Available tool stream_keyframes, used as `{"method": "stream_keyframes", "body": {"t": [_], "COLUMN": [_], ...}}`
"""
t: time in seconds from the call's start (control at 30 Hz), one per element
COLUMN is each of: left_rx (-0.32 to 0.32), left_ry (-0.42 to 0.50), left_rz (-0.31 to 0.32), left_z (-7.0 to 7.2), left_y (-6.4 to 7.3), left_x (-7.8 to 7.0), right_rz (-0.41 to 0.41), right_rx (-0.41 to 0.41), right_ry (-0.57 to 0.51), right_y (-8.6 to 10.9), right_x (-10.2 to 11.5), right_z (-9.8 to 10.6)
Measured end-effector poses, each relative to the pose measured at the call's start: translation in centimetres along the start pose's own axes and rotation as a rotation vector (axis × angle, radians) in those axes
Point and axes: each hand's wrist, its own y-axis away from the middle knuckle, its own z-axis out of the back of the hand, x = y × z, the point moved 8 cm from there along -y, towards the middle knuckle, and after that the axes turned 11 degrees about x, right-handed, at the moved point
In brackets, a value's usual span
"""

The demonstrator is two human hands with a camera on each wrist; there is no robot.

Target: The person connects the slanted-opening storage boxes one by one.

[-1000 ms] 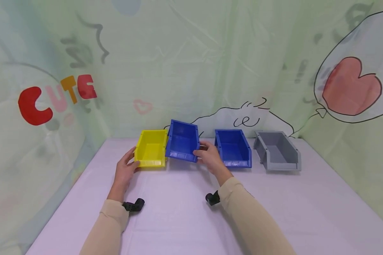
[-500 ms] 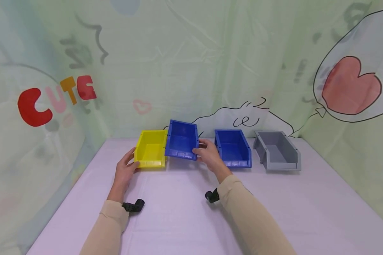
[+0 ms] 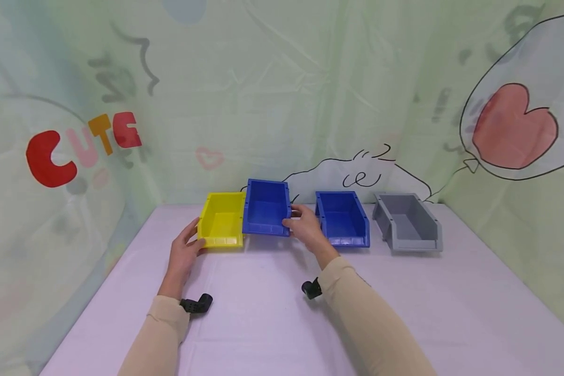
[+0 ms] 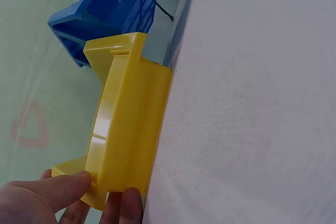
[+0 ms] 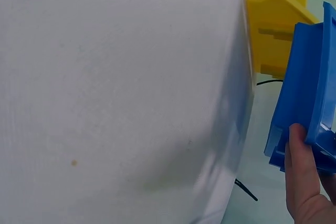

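A yellow storage bin (image 3: 223, 242) stands on the table at the left end of the row. My left hand (image 3: 184, 251) grips its left side; in the left wrist view the thumb lies on its front lip and fingertips show under the bin (image 4: 126, 124). Just right of it, a blue storage bin (image 3: 267, 209) is held up off the table, its side close against the yellow one. My right hand (image 3: 305, 230) grips this blue bin by its right side, thumb on the front corner. From the right wrist, the blue bin (image 5: 299, 77) shows raised beside the yellow bin (image 5: 268, 30).
A second blue bin (image 3: 343, 222) stands to the right of my right hand, and a grey bin (image 3: 411, 224) beyond it. Behind the row hangs a printed cloth (image 3: 282, 94). The white tabletop (image 3: 254, 313) stretches out in front of the bins.
The blue bin in my right hand has turned from tilted to nearly level and shifted slightly left toward the yellow bin. My left hand and the yellow bin have stayed in place.
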Motion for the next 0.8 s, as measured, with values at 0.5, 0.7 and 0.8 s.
{"method": "stream_keyframes", "body": {"t": [0.5,0.7,0.8], "left_rx": [0.002,0.0,0.001], "left_ry": [0.006,0.001,0.002], "left_rz": [-0.003,-0.004,-0.004], "left_z": [0.1,0.1,0.1], "left_y": [0.1,-0.1,-0.2], "left_x": [0.0,0.1,0.2], "right_rz": [0.052,0.044,0.033], "right_rx": [-0.02,-0.039,-0.046], "right_ry": [0.241,0.33,0.374], "right_y": [0.1,0.5,0.5], "right_x": [1.7,2.6,2.9], "right_z": [0.1,0.0,0.0]}}
